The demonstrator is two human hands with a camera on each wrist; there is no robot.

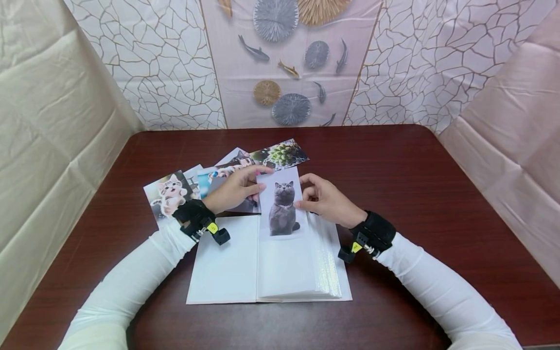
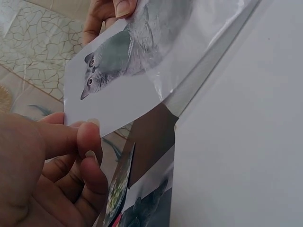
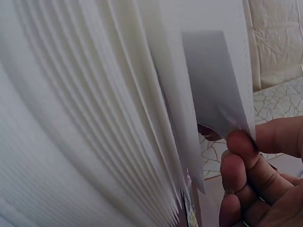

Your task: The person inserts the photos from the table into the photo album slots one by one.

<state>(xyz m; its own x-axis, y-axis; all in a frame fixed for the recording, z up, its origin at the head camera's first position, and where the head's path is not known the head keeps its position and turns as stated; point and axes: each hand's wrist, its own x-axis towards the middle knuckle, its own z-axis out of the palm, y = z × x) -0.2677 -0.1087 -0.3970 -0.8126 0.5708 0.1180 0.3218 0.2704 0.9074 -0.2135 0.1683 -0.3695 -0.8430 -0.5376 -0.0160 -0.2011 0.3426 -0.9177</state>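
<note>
A photo of a grey cat (image 1: 284,214) stands over the right side of an open white photo album (image 1: 225,262). In the left wrist view, the lower part of the cat photo (image 2: 113,61) lies inside a clear sleeve (image 2: 189,52), while its top end sticks out. My left hand (image 1: 234,189) pinches the photo's upper left corner between thumb and fingers. On the opposite edge, my right hand (image 1: 328,199) pinches the photo and sleeve, seen from behind in the right wrist view beside the fanned album pages (image 3: 94,104).
Several loose photos lie behind and left of the album, among them a kitten print (image 1: 168,194) and a succulent print (image 1: 280,154). The dark red table (image 1: 415,194) carries everything. Patterned cloth (image 1: 166,58) hangs behind it.
</note>
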